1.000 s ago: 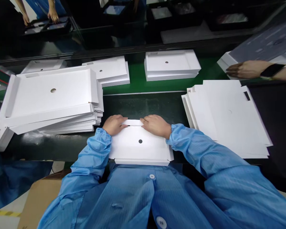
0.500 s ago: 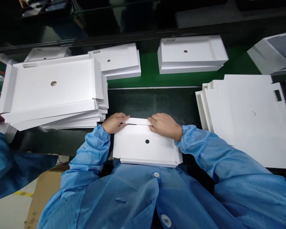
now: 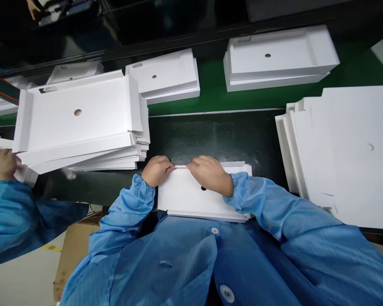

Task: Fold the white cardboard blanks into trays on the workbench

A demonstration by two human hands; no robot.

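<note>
A white cardboard sheet with folded edges and a round hole (image 3: 191, 197) lies on the dark bench against my body. My left hand (image 3: 158, 171) pinches its far edge near the left corner, thumb and fingers pressed together. Right beside it, my right hand (image 3: 210, 173) grips the same far edge flap around the middle and partly covers the hole. The flap's right part stands free of my fingers. My fingertips hide some of the edge between the two hands.
A stack of folded white trays (image 3: 76, 123) stands left, a pile of flat white sheets (image 3: 347, 157) right. White boxes (image 3: 281, 55) sit on the green strip (image 3: 210, 102) behind. A co-worker's hand (image 3: 1, 165) reaches in at far left. A brown carton (image 3: 76, 242) is below.
My right hand has slid left along the far edge, closer to my left hand, and now covers part of the hole. The view has shifted; a co-worker's hand has come in at left.
</note>
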